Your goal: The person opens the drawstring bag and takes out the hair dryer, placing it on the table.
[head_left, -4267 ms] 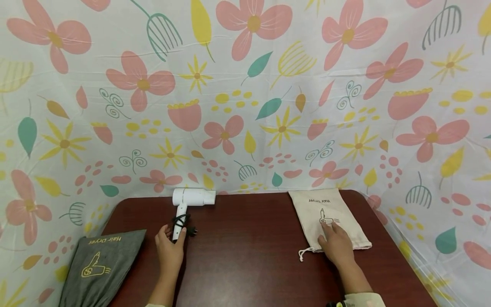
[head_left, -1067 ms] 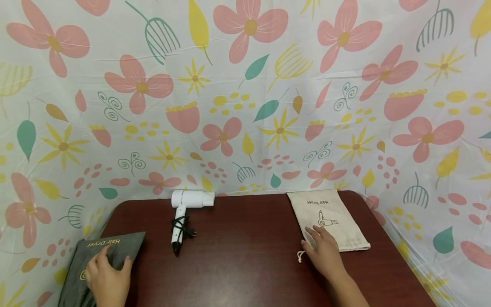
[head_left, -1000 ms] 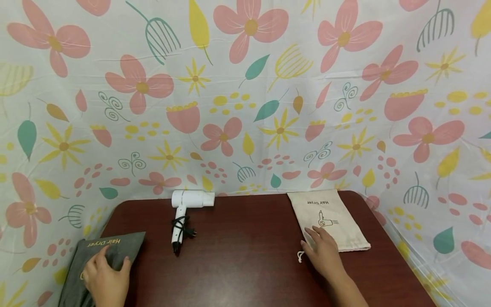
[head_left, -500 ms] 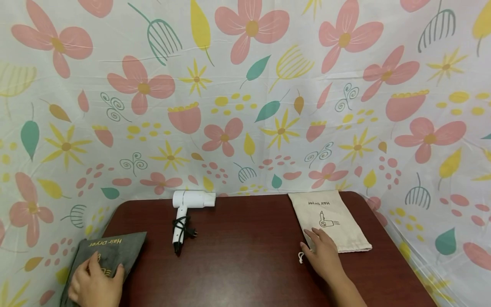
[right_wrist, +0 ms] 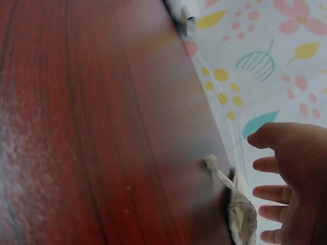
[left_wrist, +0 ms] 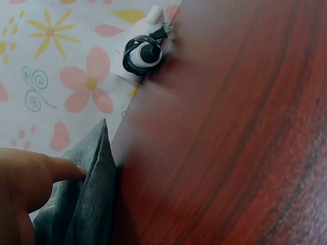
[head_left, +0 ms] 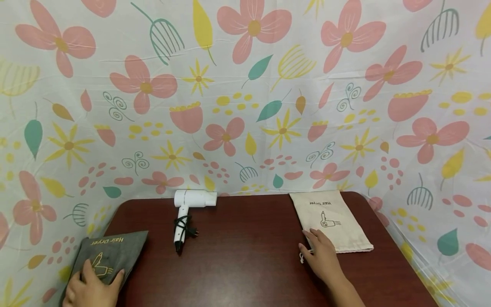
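Observation:
A grey drawstring bag [head_left: 130,247] printed "Hair Dryer" in yellow lies at the table's left edge. My left hand [head_left: 92,288] is over its lower part, fingers loosely bent; in the left wrist view one fingertip [left_wrist: 79,172] meets the cloth. At the back left lies a white hair dryer [head_left: 194,198], its black cord [head_left: 182,224] wound round the handle. On the right is a flat beige bag [head_left: 343,226] with the same lettering in dark print. My right hand [head_left: 324,260], fingers relaxed and apart, is at its near left corner, beside the white drawstring [right_wrist: 222,176].
The dark red wooden table [head_left: 245,247] stretches between the hair dryer and the beige bag. A white curtain [head_left: 230,106] with flowers and leaves hangs behind the table and round both sides.
My left hand has left the hair dryer's handle, gone left to the grey bag and slid down over it. My right hand has drawn back from the beige bag's picture to its near corner.

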Demonstrator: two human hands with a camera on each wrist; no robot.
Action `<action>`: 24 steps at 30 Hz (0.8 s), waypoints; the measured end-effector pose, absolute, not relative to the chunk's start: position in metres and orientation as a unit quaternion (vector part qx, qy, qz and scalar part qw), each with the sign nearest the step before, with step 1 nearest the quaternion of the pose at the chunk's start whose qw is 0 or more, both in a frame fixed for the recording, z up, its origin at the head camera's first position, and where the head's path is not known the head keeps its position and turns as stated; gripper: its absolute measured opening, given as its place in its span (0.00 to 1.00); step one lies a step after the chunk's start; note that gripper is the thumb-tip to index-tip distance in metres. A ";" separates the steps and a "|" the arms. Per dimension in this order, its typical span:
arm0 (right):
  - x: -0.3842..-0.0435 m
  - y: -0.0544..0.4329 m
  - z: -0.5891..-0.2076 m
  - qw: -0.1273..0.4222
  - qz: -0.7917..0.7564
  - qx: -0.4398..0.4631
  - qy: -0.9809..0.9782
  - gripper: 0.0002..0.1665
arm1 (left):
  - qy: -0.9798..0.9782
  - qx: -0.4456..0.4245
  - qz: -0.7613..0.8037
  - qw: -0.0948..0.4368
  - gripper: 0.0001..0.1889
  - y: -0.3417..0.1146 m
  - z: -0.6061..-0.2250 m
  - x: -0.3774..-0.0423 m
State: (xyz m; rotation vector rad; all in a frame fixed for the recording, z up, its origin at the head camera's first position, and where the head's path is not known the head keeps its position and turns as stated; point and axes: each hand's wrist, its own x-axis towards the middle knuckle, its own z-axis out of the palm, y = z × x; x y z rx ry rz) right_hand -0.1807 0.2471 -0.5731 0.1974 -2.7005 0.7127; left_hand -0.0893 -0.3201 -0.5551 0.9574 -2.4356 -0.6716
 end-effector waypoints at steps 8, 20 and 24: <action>-0.181 0.243 -0.576 0.175 0.247 0.077 -0.950 0.27 | -0.883 0.361 -0.240 0.179 0.52 -0.324 -0.556 -0.087; -0.179 0.238 -0.579 0.153 0.263 0.081 -0.949 0.28 | -0.890 0.371 -0.246 0.100 0.55 -0.335 -0.560 -0.089; -0.179 0.236 -0.580 0.144 0.266 0.080 -0.950 0.29 | -0.893 0.373 -0.244 0.067 0.56 -0.338 -0.559 -0.091</action>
